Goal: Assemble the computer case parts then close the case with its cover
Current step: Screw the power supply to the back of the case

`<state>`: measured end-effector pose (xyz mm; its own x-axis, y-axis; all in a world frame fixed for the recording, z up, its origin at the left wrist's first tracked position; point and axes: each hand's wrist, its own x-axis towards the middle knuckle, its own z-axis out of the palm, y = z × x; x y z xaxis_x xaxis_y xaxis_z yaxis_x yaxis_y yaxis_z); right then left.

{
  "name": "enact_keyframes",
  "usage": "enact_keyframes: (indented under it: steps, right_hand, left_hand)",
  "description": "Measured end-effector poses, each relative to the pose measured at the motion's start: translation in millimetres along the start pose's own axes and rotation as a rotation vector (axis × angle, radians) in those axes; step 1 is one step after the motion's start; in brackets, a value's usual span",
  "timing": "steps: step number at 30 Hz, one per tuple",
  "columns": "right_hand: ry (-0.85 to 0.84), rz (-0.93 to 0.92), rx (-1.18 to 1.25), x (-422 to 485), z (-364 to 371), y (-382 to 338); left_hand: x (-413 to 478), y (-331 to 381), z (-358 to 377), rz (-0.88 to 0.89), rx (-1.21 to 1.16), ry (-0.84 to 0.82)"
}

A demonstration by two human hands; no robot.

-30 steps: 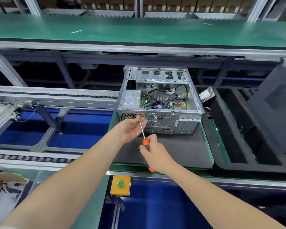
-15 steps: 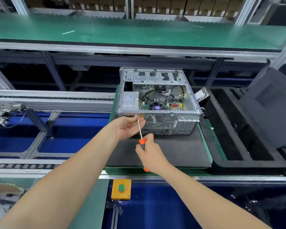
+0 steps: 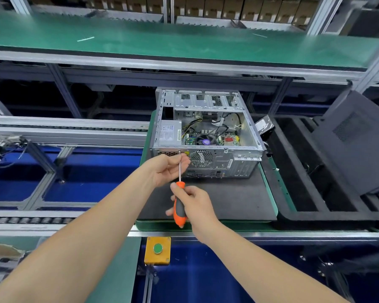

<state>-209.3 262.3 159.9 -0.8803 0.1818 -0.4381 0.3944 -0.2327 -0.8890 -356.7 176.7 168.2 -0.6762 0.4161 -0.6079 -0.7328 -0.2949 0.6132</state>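
An open silver computer case (image 3: 245, 127) lies on its side on a dark mat (image 3: 228, 200), its motherboard, cables and power supply showing. My right hand (image 3: 195, 204) grips the orange and grey handle of a screwdriver (image 3: 179, 206). The tip sits at the top edge of the case's rear panel, near the power supply. My left hand (image 3: 166, 169) pinches the metal shaft just below the tip. A dark grey case cover (image 3: 359, 145) leans upright at the right.
A black foam tray (image 3: 304, 182) with long slots sits to the right of the mat, and a hard drive (image 3: 265, 127) rests at its far corner. A yellow box with a green button (image 3: 157, 250) is mounted below the bench edge. Conveyor rails run to the left.
The view has shifted slightly. My hands and the screwdriver stay at the same spot on the rear panel; my right hand has turned a little on the handle.
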Motion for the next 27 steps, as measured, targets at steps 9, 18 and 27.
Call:
enact_keyframes:
  steps: [9, 18, 27]
  right_hand:
    - [0.112, 0.183, 0.199, -15.9, 7.3, -4.3]
    - [0.215, 0.166, 0.187, -11.3, 9.0, -8.7]
    - [0.155, 0.207, 0.219, -13.3, 4.8, -15.4]
  left_hand:
    - [-0.1, -8.2, -5.9, 0.039, -0.065, -0.070]
    - [3.1, -10.1, 0.5, 0.066, -0.003, 0.056]
    - [-0.3, -12.9, 1.4, 0.063, 0.019, 0.002]
